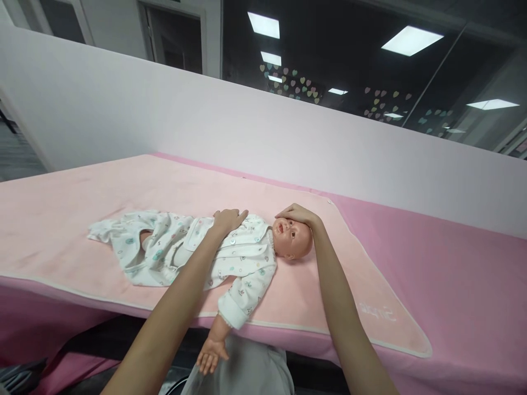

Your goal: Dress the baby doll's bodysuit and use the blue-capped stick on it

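Note:
A baby doll in a white printed outfit lies on its back, its head toward the right. My left hand rests on the doll's belly, thumb apart and fingers partly hidden on the far side. On the doll's head lies my right hand, laid over the far side of the forehead with its fingers stretched along it. The doll's near arm sticks out over the table's front edge, its small hand spread. Its trouser legs reach to the left.
A light pink mat with a white border lies under the doll, over a darker pink table cover. Behind the table runs a white partition with dark glass above it. Dark cables show at the lower left.

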`<state>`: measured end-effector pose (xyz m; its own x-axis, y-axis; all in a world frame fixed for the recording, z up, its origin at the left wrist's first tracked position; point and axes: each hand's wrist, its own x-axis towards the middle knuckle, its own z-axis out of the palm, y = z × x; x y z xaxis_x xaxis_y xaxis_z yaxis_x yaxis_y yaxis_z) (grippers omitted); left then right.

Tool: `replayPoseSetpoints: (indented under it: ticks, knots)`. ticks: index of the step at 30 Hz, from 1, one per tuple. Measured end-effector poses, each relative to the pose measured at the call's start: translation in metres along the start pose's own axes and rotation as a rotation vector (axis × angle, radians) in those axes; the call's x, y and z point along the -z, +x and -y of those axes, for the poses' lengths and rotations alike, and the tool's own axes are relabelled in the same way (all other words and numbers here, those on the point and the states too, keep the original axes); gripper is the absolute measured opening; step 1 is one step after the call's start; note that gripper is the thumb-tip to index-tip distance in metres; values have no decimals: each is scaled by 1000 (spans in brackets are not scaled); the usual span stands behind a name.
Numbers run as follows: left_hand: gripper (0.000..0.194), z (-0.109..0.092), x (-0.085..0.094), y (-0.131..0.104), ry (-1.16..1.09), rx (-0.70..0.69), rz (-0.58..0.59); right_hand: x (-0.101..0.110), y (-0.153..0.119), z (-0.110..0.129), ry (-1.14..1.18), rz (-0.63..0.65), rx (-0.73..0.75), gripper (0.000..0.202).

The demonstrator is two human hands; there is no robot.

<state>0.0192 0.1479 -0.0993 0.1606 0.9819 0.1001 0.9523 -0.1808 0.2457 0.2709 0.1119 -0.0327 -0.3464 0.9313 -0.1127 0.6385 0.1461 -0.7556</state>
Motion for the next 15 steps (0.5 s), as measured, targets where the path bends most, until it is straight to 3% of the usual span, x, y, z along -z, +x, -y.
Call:
replayPoseSetpoints:
  ticks: [7, 12, 15]
  knots:
    - [62, 0, 0, -3, -7, -1, -43, 0, 0, 0, -45, 58, 23, 33]
    - [61, 0, 0, -3, -6, 5, -37, 0, 0, -2, 12, -1, 21, 33]
    - [61, 0, 0, -4, -6, 3, -45, 1, 0, -2, -45, 49, 32, 33]
